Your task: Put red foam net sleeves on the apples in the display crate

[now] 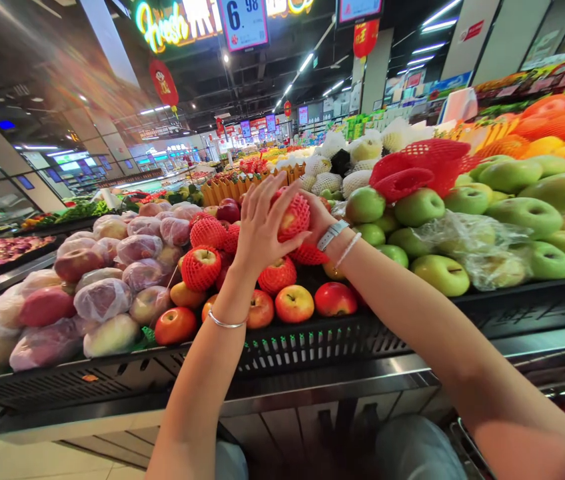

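When you tagged it, what did the L grip [262,223] hold?

Netted apple [293,217], fingers spread on it, R grip [320,217] closed behind it, both above the black display rack [282,350].

What else?

More netted apples [201,268] lay below, unheld; R fingers mostly hidden, can't see apple's far side.

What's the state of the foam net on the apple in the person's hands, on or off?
On: the red foam net wraps the apple held between the left hand and the right hand.
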`<move>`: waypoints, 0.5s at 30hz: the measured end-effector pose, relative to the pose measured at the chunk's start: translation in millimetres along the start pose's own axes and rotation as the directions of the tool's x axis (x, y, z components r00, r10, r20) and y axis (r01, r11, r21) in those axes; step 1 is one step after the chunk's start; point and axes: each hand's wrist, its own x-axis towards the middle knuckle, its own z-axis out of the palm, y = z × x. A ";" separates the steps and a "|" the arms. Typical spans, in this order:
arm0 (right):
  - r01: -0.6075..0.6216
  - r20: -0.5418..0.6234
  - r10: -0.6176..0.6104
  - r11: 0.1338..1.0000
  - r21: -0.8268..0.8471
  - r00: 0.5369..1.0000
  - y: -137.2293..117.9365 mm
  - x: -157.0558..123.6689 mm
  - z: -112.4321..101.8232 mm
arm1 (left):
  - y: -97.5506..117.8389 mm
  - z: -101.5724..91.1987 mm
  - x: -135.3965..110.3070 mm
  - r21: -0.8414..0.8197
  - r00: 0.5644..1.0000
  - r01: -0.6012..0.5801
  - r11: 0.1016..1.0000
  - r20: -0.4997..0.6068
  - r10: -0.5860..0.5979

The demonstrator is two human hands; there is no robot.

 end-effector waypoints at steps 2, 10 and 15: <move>0.031 -0.100 -0.025 0.998 0.061 0.995 0.7 1.8 0.9 | 1.6 9.2 -1.8 -0.052 0.987 0.143 0.988 -0.070 -0.146; 0.174 -0.094 -0.171 0.984 0.033 0.981 5.3 6.5 4.9 | 11.4 27.7 -7.2 -0.135 0.931 0.345 0.929 -0.077 -0.357; 0.080 0.041 -0.082 0.995 0.058 0.996 -0.2 -2.6 8.8 | 13.3 23.8 -5.9 -0.084 0.930 0.336 0.938 -0.129 -0.345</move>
